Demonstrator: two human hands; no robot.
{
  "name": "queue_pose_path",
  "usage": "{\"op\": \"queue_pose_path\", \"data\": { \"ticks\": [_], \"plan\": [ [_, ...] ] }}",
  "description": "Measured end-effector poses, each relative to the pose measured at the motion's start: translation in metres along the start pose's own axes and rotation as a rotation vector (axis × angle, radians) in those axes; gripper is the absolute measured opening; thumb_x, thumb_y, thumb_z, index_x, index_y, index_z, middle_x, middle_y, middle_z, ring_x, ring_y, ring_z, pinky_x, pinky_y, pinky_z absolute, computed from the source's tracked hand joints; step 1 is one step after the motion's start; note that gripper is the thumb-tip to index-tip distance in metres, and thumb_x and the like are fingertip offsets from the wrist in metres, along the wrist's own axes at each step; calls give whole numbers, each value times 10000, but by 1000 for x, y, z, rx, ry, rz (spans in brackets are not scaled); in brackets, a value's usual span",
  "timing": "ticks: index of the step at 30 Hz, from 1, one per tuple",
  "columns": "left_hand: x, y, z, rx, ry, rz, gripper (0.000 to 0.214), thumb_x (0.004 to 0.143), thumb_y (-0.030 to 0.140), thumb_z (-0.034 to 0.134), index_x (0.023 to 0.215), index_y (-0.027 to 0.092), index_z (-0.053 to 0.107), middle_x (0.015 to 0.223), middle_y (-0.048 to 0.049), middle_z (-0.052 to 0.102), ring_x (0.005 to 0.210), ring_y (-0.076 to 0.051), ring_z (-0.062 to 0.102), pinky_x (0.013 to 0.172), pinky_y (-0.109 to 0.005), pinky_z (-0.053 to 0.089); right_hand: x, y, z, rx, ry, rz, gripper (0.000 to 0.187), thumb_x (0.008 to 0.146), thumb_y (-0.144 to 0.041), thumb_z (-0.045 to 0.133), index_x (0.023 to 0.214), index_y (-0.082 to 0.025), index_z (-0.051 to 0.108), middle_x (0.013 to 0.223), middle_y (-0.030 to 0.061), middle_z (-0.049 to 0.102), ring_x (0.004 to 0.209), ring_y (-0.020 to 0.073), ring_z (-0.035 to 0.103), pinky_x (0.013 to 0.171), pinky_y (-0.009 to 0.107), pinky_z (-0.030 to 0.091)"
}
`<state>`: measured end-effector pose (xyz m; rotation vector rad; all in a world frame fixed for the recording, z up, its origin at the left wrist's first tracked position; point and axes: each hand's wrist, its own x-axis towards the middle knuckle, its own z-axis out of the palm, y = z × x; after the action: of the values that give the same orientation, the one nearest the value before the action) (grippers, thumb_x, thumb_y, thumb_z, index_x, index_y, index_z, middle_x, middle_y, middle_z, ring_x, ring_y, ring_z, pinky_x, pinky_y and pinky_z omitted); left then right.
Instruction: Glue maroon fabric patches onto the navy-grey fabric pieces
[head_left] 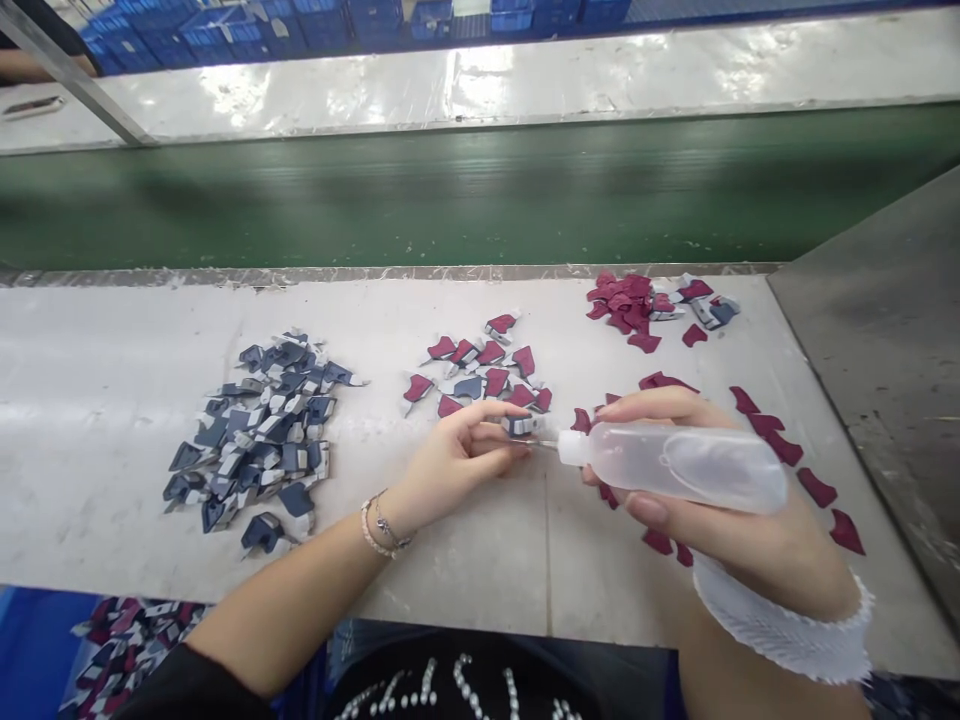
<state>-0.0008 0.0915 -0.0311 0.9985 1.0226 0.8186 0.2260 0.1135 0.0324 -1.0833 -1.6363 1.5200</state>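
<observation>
- Background: blue crates (pixel 300 25) stacked beyond a white side panel (pixel 465 90); a forearm of another person (pixel 30 65) at far left.
- Conveyor: green belt (pixel 480 190) running across the view, behind the table.
- Work surface: pale table (pixel 90 480) with a grey metal panel (pixel 877 370) on its right.
- Below table edge: blue tray (pixel 37 640) holding mixed maroon and grey pieces (pixel 127 650).
- Grey-blue pieces: loose pile (pixel 259 440) on the left of the table.
- Maroon pieces: heap (pixel 622 305) at the far right, mixed with some grey; scattered row (pixel 795 460) curving down the right side.
- Two-tone pieces: maroon-and-white group (pixel 480 370) just beyond the left hand.
- Right hand (pixel 750 545): fingers (pixel 645 403) wrapped around a translucent plastic squeeze bottle (pixel 675 465), held on its side above the table. White cuff (pixel 780 625) at the wrist.
- Bottle nozzle: thin metal needle (pixel 541 443) pointing left, its tip at the held piece; contact cannot be confirmed.
- Left hand (pixel 457 455): thumb and fingers (pixel 487 415) pinching a small grey-and-white piece (pixel 519 425) above the table. Bracelets (pixel 386 530) on the wrist.
</observation>
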Motion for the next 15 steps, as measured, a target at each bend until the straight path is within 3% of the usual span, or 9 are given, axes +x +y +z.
{"op": "queue_pose_path", "data": {
  "ticks": [6,10,12,15],
  "plan": [
    [-8,-6,3,296,21,155,251,892,300,660,1124,216,615,946,-38,711,870,-183,708,777,-320,578,-5,4,-7,118,53,23,358,795,-322,773,1121,-336,626,1050,28,685,804,188,683,638,283,546],
    [-8,-6,1,695,-23,101,222,902,355,643,1089,238,618,674,34,639,613,-153,629,593,-289,496,-4,4,-9,140,17,8,367,800,-341,771,1135,-347,624,982,19,697,798,191,691,626,277,549],
    [-9,-4,-2,902,-45,83,294,863,372,688,1111,243,596,667,36,638,597,-168,608,553,-286,441,-4,4,-9,139,14,11,363,793,-333,778,1123,-355,629,956,11,699,788,185,691,598,262,539],
    [-13,2,-6,1106,3,114,565,777,446,764,1235,231,512,868,-18,673,737,-220,637,589,-301,443,-3,3,-8,122,41,26,367,767,-327,800,1098,-362,645,970,3,685,770,169,679,575,243,522]
  ]
}}
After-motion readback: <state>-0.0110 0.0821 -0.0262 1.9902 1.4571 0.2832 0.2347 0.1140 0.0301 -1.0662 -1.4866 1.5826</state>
